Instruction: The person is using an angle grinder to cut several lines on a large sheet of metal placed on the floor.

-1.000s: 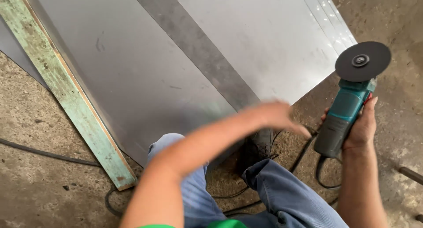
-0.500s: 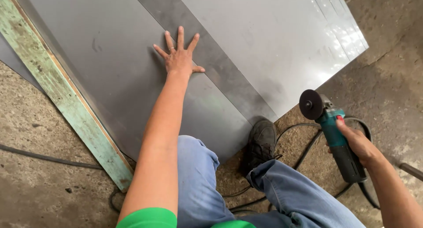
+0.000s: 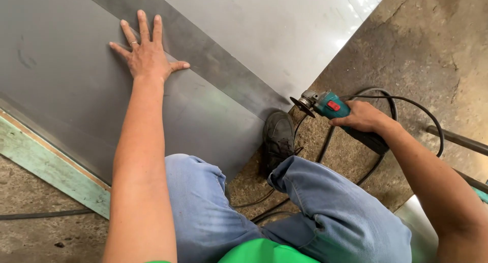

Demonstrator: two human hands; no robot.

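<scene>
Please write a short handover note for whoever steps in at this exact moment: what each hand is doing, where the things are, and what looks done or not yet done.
Left hand: flat, fingers spread, pressing on the grey metal sheet lying on the concrete floor.
Right hand: closed around the body of the teal angle grinder, its disc held just off the sheet's near corner, not touching it.
The grinder's black cable loops on the floor behind it. A black shoe stands at the sheet's edge. A green-painted bar lies along the sheet's left side.
Done: sheet held down. Left: no cut shows in the sheet.
</scene>
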